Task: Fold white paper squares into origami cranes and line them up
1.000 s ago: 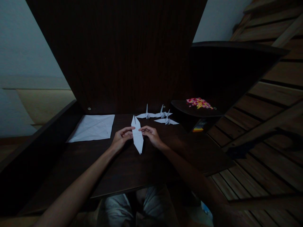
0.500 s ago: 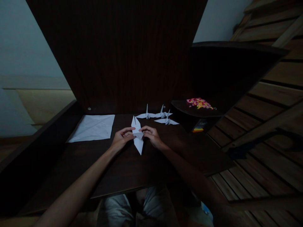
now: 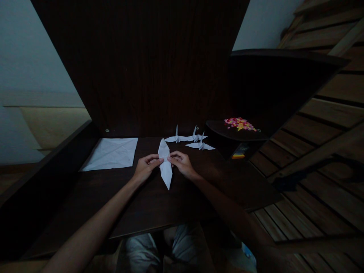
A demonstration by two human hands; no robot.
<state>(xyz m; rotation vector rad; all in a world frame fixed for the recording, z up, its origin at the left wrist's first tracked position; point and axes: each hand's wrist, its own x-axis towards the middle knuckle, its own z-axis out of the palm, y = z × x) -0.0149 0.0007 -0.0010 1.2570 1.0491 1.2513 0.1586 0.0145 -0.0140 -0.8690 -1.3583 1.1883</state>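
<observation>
At the middle of the surface (image 3: 136,212), between both hands, is a folded white paper (image 3: 165,167), long and pointed, with its narrow ends directed away from and toward the person. Whether it rests on the surface or is held just above it cannot be determined.

The left hand (image 3: 147,165) pinches the paper at one edge of its waist. The right hand (image 3: 182,163) pinches the opposite edge. Both thumbs lie on top; the fingers beneath are partly hidden.

Possible faults:
1. Skewed crease: uneven thumb pressure may let one layer slide over another, leaving the tips out of line.
2. Tear at the waist: pulling the hands apart while both grip would load the narrowest part.
3. Soft fold: releasing one side before the crease is pressed may let the layers spring apart.
4. Disturbed cranes: the paper's far tip is near the wing of the leftmost of three paper cranes (image 3: 201,146); a forward push could shift it.

The creased white sheet (image 3: 110,153) lies to the left, clear of the left hand.
</observation>
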